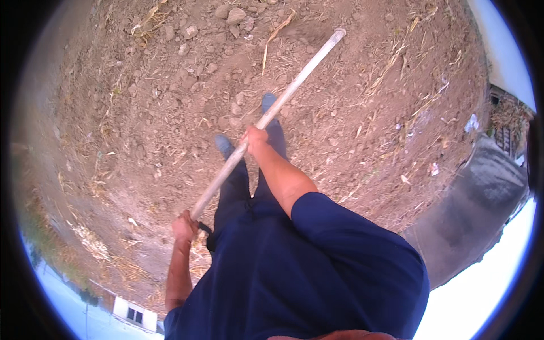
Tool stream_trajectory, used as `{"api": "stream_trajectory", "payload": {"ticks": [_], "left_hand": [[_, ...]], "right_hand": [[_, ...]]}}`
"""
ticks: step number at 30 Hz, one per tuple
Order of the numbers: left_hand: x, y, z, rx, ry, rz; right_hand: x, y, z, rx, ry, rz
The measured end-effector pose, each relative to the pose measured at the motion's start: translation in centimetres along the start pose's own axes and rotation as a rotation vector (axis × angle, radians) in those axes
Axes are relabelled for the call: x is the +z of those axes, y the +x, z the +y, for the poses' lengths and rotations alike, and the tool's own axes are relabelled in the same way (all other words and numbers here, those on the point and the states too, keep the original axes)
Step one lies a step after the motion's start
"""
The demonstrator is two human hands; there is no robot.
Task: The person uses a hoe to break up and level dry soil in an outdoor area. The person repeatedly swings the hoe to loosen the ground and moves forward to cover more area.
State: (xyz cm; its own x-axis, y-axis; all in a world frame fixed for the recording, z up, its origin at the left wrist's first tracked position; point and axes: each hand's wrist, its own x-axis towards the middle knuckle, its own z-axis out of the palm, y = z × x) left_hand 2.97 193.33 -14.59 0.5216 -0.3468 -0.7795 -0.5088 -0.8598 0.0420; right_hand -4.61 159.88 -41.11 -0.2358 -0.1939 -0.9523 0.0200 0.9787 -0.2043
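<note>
A long pale wooden tool handle (304, 73) slants across my body, from low on the left to the far right. Around its near end my left hand (184, 226) is closed, beside my hip. My right hand (256, 138) grips the shaft near its middle, in front of my legs. The far end of the handle meets the soil by a darker hollow (308, 33). No tool head can be made out there; it may be sunk in the earth or hidden behind the handle.
Loose brown soil (170, 110) with clods (236, 16) and dry stalks (278, 32) surrounds my shoes (223, 143). On the right, a dark grey paved strip (459, 208) borders the ground, with white litter (471, 123) nearby. A white building (135, 313) stands far off at lower left.
</note>
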Motion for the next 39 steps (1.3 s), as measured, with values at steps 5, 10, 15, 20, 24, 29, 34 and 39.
{"api": "stream_trajectory", "payload": {"ticks": [5,10,15,20,24,29,34,39], "left_hand": [[0.1,4.2,5.9,-0.010,-0.029,-0.013],[-1.4,8.9,19.0,0.145,-0.174,-0.076],[-4.6,12.1,32.0,0.293,-0.256,-0.149],[-5.2,10.9,30.9,0.343,-0.433,-0.193],[-3.8,2.0,12.5,0.052,-0.155,-0.378],[-6.7,-7.9,-5.3,0.043,-0.202,-0.142],[-9.5,-8.2,-8.8,0.001,0.301,-0.086],[-9.0,-8.3,-7.8,-0.083,0.401,-0.060]], "right_hand": [[-1.1,-1.2,-10.4,0.054,-0.119,-0.018],[-5.6,0.6,-23.5,-0.436,-0.081,0.068],[-10.1,3.6,-40.0,-0.620,-0.260,0.010],[-9.3,3.2,-36.6,-0.733,-0.783,0.189],[-7.4,0.6,-10.9,-0.440,-0.719,0.257],[-4.1,-7.1,10.9,-0.250,-0.306,0.148],[-4.0,-10.6,9.8,-0.067,-0.360,0.011],[-5.9,-4.4,4.6,0.198,0.321,-0.171]]}}
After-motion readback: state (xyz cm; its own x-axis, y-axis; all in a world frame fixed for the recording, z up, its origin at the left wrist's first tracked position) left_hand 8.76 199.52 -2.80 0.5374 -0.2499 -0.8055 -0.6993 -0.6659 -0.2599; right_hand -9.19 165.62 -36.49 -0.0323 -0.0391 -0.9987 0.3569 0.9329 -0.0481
